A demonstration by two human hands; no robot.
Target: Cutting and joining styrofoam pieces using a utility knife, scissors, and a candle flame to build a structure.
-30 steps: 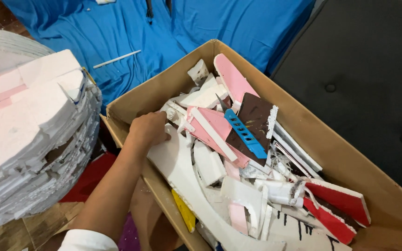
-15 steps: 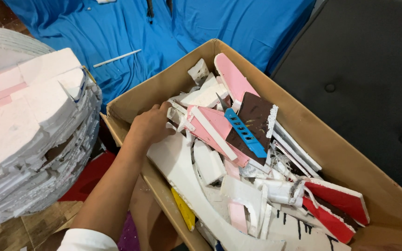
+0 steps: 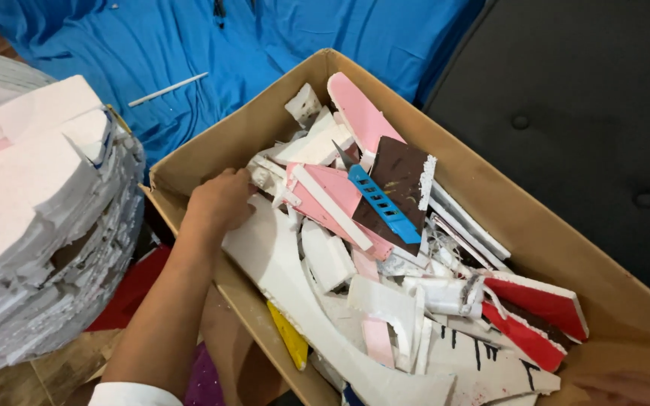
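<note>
A left hand [image 3: 220,201] is seen reaching into a cardboard box [image 3: 212,143] at its near left corner. The fingers are curled down among the scraps; what they grip, if anything, is hidden by the back of the hand, so its state cannot be told. The hand rests against a long curved white foam piece [image 3: 280,263], which runs toward the bottom edge and is partly covered by other offcuts. The box is filled with foam board scraps: a pink panel [image 3: 336,199], a dark brown piece [image 3: 400,169], red pieces [image 3: 539,304] at the right. A blue craft knife [image 3: 381,204] lies on top of the pink and brown pieces, its blade tip pointing up-left. At the lower right corner a blurred shape, possibly the right hand [image 3: 626,387], is cut off by the frame; its state cannot be told. A stack of white foam slabs [image 3: 31,218] is seen at left, cut by the edge. A blue cloth [image 3: 189,45] lies behind the box, with a thin white stick [image 3: 167,89] on it.
</note>
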